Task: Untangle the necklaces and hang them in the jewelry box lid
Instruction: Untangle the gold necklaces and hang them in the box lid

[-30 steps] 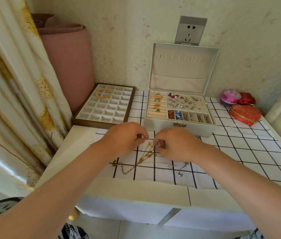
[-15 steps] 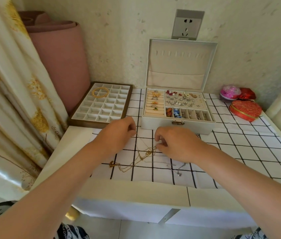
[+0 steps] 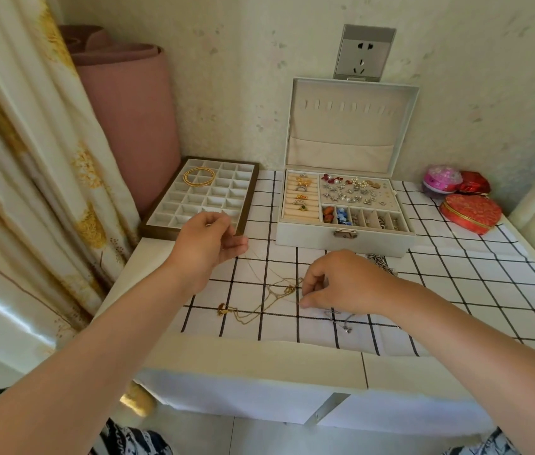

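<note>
Necklaces (image 3: 276,295) of thin gold chain lie knotted on the checked cloth (image 3: 456,290), near the front edge of the counter (image 3: 259,359). The right hand (image 3: 341,280) sits at the right side of the tangle, thumb and curled fingers pinching the knot down against the cloth. The left hand (image 3: 207,244) is raised to the upper left, well apart from the right, pinching one fine strand that runs back down to the knot. A silver necklace (image 3: 341,321) lies just beneath the right wrist. Farther back stands the white jewelry box (image 3: 345,239), its lid (image 3: 341,133) upright. A compartment tray (image 3: 157,233) holding gold bangles (image 3: 199,176) sits to its left.
</note>
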`<state>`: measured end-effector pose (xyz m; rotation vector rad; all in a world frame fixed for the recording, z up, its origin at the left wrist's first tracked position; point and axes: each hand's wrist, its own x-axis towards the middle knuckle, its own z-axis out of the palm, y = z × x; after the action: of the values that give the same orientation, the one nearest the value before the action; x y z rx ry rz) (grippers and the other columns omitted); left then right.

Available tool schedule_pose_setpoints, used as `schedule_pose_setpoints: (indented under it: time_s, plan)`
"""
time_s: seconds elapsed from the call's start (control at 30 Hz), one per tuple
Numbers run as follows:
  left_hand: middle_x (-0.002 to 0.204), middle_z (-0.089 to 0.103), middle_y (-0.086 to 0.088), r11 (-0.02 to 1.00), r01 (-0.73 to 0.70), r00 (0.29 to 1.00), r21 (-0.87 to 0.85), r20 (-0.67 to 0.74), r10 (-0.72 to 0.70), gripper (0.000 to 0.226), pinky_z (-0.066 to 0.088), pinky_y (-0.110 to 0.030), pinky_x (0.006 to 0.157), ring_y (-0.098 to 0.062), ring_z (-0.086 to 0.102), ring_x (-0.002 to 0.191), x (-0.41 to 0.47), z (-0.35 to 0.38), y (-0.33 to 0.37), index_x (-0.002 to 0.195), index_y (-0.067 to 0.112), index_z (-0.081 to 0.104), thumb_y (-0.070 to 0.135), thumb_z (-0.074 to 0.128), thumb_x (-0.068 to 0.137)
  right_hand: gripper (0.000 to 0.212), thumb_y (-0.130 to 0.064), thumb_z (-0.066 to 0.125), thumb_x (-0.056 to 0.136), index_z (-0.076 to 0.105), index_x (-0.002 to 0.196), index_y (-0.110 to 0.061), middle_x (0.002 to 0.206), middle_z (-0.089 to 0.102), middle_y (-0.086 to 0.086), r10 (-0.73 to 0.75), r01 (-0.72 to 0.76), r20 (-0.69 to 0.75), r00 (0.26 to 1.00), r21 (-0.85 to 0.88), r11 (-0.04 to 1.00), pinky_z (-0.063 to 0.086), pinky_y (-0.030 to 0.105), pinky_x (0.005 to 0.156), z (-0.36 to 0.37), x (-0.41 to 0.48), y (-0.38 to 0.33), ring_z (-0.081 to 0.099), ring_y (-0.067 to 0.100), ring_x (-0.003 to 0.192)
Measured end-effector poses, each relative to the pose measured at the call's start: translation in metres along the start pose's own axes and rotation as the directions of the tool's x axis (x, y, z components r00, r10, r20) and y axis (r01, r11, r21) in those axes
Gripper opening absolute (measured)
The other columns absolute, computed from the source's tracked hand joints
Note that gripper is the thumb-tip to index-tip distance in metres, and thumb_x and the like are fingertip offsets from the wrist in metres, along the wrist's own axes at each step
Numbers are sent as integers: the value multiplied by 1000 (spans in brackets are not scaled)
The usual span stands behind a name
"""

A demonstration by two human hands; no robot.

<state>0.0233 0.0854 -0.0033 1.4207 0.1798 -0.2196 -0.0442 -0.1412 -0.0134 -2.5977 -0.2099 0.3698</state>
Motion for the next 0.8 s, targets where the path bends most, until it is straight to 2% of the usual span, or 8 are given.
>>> schedule_pose_setpoints:
  time_s: [0.07, 0.17, 0.27, 0.4, 0.47, 0.63, 0.73, 0.8]
  plan:
    - [76, 57, -6, 1000, 9, 1000, 19, -18, -8, 17, 57, -25, 58, -13, 61, 60, 2, -3, 1, 89, 10, 54, 15, 47, 104, 12, -40, 81, 78, 78, 85, -31, 79, 69, -17, 10, -10, 15, 1000, 15, 1000, 46, 16, 63, -1, -1, 2, 62, 0, 74]
    - [78, 57, 0, 930, -129, 983, 343, -78, 165, 11, 46, -20, 52, -9, 52, 59, 7, -8, -2, 94, 16, 55, 17, 48, 102, 12, -40, 78, 82, 78, 88, -31, 81, 68, -19, 30, -31, 37, 999, 7, 1000, 42, 15, 62, -4, -1, 3, 61, -3, 74]
    - [81, 59, 0, 733, -272, 932, 624, -19, 362, 6, 40, -21, 58, -10, 52, 67, 12, -15, -6, 99, 16, 56, 17, 50, 100, 12, -40, 76, 83, 77, 91, -31, 83, 66, -19, 41, -41, 58, 997, -10, 999, 43, 16, 64, -5, 0, 3, 60, -2, 78]
    - [78, 60, -3, 394, -296, 888, 870, 98, 450, 5, 46, -28, 53, -15, 57, 66, 13, -27, -10, 99, 16, 50, 17, 46, 102, 4, -39, 76, 83, 75, 82, -34, 81, 70, -15, 64, -63, 82, 995, -22, 998, 53, 22, 65, -8, 0, 4, 66, 3, 76]
    - [79, 61, -6, 260, -244, 896, 934, 115, 428, 5, 49, -32, 54, -19, 59, 67, 15, -32, -14, 99, 14, 50, 16, 46, 102, 6, -37, 75, 83, 73, 78, -35, 79, 70, -14, 68, -64, 89, 994, -48, 997, 49, 20, 62, -10, 0, 4, 66, 3, 74]
    - [98, 65, -8, 73, -102, 951, 992, 76, 300, 15, 53, -32, 69, -21, 63, 88, 15, -38, -18, 111, 11, 57, 13, 53, 97, 6, -35, 72, 84, 69, 78, -35, 81, 66, -17, 61, -47, 88, 994, -151, 987, 46, 19, 64, -13, -2, -1, 62, 0, 78]
    - [118, 57, -6, -51, -162, 931, 985, 170, 322, 25, 51, -34, 84, -22, 53, 111, 7, -34, -17, 120, 19, 59, 18, 55, 95, 4, -35, 69, 82, 71, 86, -35, 81, 66, -17, -14, 9, -21, 1000, -222, 975, 49, 22, 66, -8, -3, -6, 61, 1, 78]
    - [122, 53, -2, -60, -280, 882, 958, 282, 377, 27, 48, -33, 90, -21, 47, 116, -1, -28, -14, 120, 26, 62, 23, 60, 94, 9, -40, 70, 83, 73, 90, -36, 84, 65, -17, -114, 89, -100, 989, -226, 970, 51, 26, 72, -2, -1, -12, 60, 1, 81]
